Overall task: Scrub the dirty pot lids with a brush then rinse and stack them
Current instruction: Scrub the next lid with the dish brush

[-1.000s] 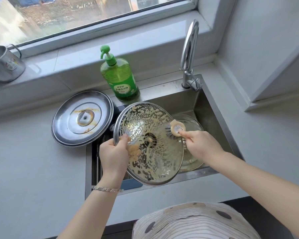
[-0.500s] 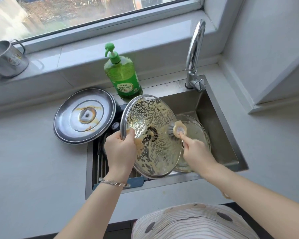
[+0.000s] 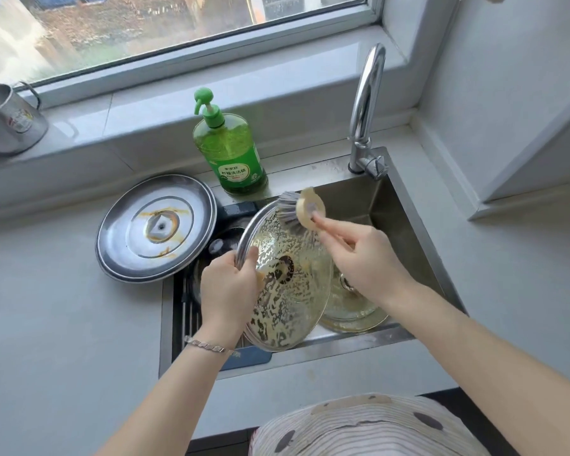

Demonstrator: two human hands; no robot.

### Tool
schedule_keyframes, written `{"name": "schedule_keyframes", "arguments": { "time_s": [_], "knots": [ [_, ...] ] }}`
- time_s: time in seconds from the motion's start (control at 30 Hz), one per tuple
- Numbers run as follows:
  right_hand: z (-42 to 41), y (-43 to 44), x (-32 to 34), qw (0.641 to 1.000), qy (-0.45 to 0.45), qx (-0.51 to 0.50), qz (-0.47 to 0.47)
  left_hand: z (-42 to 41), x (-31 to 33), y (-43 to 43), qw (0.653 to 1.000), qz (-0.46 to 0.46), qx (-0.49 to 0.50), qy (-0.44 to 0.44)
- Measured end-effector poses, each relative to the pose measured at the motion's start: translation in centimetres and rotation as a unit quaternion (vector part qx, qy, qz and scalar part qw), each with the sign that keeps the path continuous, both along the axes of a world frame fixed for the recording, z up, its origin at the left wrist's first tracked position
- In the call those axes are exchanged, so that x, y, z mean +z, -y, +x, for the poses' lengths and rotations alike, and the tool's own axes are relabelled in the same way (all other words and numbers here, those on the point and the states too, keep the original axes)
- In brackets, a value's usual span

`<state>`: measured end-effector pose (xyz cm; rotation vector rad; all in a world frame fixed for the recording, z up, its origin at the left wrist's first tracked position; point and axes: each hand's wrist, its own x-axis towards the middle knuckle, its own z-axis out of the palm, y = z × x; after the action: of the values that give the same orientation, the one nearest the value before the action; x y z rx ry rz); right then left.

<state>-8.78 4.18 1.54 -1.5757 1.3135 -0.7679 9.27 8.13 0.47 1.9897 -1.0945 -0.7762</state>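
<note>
Both forearms cut off at bottom edge. Left hand [image 3: 227, 291] grips soapy glass lid [image 3: 287, 291] at its 9 o'clock: thumb over rim, fingers curled behind, tips hidden. Lid tilted on edge over sink [image 3: 392, 205]. Right hand [image 3: 366, 261] at lid's 3 o'clock, fingers pinched on brush [image 3: 298, 212]; handle mostly hidden. Bristles on rim at 12 o'clock. Second glass lid [image 3: 352, 312] in sink, half hidden, seemingly greasy. Stained steel lid [image 3: 155, 228] at 10 o'clock, overhanging sink corner.

A soapy glass lid [image 3: 287, 291] stood tilted in the left fingers [image 3: 248, 259]; the brush [image 3: 298, 213], pinched by the right fingers [image 3: 328, 226], touched its upper rim.
</note>
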Motion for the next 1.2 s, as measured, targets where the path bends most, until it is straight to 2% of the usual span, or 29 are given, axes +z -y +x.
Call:
{"name": "schedule_keyframes", "arguments": {
  "time_s": [0.1, 0.13, 0.27, 0.4, 0.43, 0.53, 0.6, 0.77, 0.93, 1.1, 1.2],
  "knots": [
    [1.8, -1.1, 1.3, 0.992, -0.019, 0.089, -0.084, -0.3, 0.2, -0.1, 0.995, -0.019, -0.070, 0.068],
    [1.5, -0.7, 1.0, 0.993, -0.036, 0.083, -0.075, -0.2, 0.3, -0.2, 0.995, -0.032, -0.072, 0.063],
    [-1.8, 2.4, -0.8, 0.992, -0.107, -0.043, 0.044, 0.4, 0.2, -1.0, 0.995, -0.055, -0.074, 0.048],
    [0.3, -0.4, 0.8, 0.995, -0.027, 0.099, -0.002, 0.5, -0.3, -1.0, 0.990, -0.072, -0.106, 0.063],
    [0.3, -0.6, 0.8, 0.994, -0.026, 0.108, -0.006, 0.7, -0.5, -1.0, 0.989, -0.076, -0.113, 0.061],
    [-2.4, 2.0, -0.9, 0.997, -0.048, -0.008, 0.061, 1.0, -0.8, -1.2, 0.987, -0.103, -0.113, 0.046],
    [-3.6, 2.6, -2.1, 0.991, -0.075, -0.046, 0.098, 1.2, -0.8, -1.4, 0.981, -0.129, -0.127, 0.067],
    [-2.7, 1.8, -2.1, 0.997, 0.010, -0.026, 0.071, 1.0, -0.3, -1.4, 0.983, -0.138, -0.115, 0.029],
    [-4.0, 1.9, -3.9, 0.973, 0.037, -0.124, 0.191, 0.2, 0.5, -1.7, 0.987, -0.150, -0.057, -0.028],
    [-3.2, 2.3, -2.2, 0.979, 0.102, -0.099, 0.148, 0.1, 0.6, -1.4, 0.988, -0.145, -0.036, -0.048],
    [-3.6, 1.5, -3.2, 0.962, 0.135, -0.139, 0.194, -0.2, 0.8, -1.3, 0.984, -0.158, 0.012, -0.081]
  ]
}}
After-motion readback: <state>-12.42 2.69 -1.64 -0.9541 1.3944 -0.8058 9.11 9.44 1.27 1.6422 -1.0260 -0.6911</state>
